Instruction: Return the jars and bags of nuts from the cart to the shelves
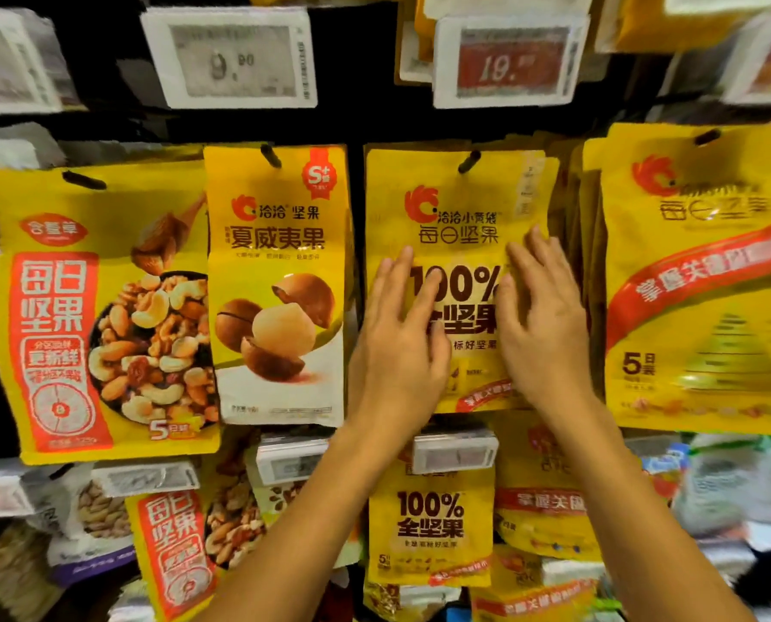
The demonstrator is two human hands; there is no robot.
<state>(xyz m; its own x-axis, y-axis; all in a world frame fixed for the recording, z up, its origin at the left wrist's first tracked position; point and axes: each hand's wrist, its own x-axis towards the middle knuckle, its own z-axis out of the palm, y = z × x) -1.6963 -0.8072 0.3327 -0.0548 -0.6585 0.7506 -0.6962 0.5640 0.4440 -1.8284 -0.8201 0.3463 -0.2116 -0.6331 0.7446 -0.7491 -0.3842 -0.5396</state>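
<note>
pressing flat, the left hand and right hand lie open-palmed on the yellow nut bag, gripping nothing; it hangs from its peg, likely being smoothed to sit flush among neighbours.

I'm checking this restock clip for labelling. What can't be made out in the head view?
- "100%" bag: its middle print is covered by the left hand and right hand.
- Red price tag: digits after "19." are blurred.
- Left-edge price tag: blurred, unreadable.
- Cart and jars: outside the frame.
- Rightmost yellow bag: cut off by the edge, print smeared.
</note>
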